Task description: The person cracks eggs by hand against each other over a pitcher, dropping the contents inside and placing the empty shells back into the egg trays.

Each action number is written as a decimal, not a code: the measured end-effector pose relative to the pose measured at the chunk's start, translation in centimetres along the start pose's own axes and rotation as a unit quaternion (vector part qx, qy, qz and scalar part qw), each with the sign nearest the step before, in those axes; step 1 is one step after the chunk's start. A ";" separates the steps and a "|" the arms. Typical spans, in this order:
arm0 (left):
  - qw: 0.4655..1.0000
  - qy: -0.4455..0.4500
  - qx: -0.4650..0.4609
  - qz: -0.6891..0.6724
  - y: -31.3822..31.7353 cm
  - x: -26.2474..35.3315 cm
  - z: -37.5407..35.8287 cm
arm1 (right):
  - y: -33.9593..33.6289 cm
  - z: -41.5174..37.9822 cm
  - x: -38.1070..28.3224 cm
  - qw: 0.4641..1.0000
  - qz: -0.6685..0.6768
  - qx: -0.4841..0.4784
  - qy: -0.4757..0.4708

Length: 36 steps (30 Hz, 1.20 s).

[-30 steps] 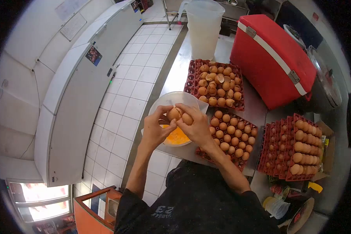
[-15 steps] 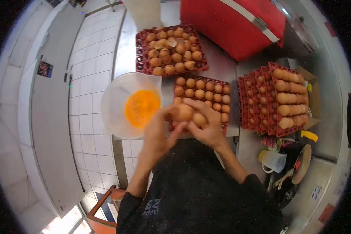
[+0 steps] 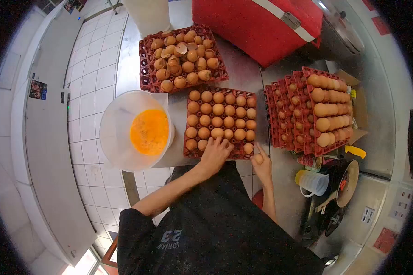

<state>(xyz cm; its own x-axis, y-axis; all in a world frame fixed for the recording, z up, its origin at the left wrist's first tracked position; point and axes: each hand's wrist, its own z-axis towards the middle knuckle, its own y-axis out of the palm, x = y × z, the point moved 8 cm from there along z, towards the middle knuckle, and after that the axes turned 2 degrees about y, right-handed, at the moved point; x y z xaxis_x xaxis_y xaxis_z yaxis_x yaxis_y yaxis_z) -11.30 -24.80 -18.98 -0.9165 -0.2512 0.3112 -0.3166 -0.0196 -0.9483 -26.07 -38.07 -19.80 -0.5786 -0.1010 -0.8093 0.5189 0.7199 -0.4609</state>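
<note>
At the centre of the frame the left hand lies spread over the near row of a red egg tray, its fingers loosely curled on the eggs there; whether it grips one cannot be told. Just right of it, off the tray's lower right corner, the right hand is closed around a single brown egg. The tray is nearly full of whole brown eggs. Left of it a white plastic bowl holds a pool of orange beaten yolk. Above, toward the top centre, a second red tray carries broken shells mixed with eggs. At the right a stack of red trays bears more eggs. A red cooler fills the top of the frame.
</note>
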 end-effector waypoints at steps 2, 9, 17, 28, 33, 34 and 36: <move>0.998 0.038 0.039 0.019 0.3 -0.4 0.2 | -0.6 0.8 0.0 1.000 -0.003 0.024 0.008; 0.982 0.025 0.147 -0.119 0.1 -1.5 2.1 | -1.1 4.0 -2.8 0.984 0.168 0.046 0.029; 0.654 -0.032 0.627 -0.421 -21.9 -6.0 -11.2 | 8.3 2.9 -22.9 0.875 0.446 -0.170 -0.086; 0.629 -0.244 0.675 -0.300 -22.4 -9.2 -17.9 | 21.3 -5.3 -33.4 0.813 0.437 -0.375 -0.089; 0.581 -0.239 0.712 -0.314 -21.9 -9.6 -19.5 | 22.4 -4.8 -32.2 0.857 0.370 -0.326 -0.150; 0.608 -0.247 0.674 -0.339 -21.6 -10.2 -18.9 | 22.0 -5.1 -32.6 0.889 0.239 -0.263 -0.288; 0.611 -0.258 0.639 -0.389 -21.2 -10.7 -19.0 | 22.2 -4.4 -31.7 0.853 0.350 -0.343 -0.179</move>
<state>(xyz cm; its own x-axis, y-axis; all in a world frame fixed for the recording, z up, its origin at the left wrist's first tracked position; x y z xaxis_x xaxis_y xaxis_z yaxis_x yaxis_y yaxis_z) 0.59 -3.33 -1.04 -0.3067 0.0512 0.9504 0.1435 -0.9846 0.0994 1.05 -15.86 -2.76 0.0150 0.4027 -0.9152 0.0968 0.9104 0.4021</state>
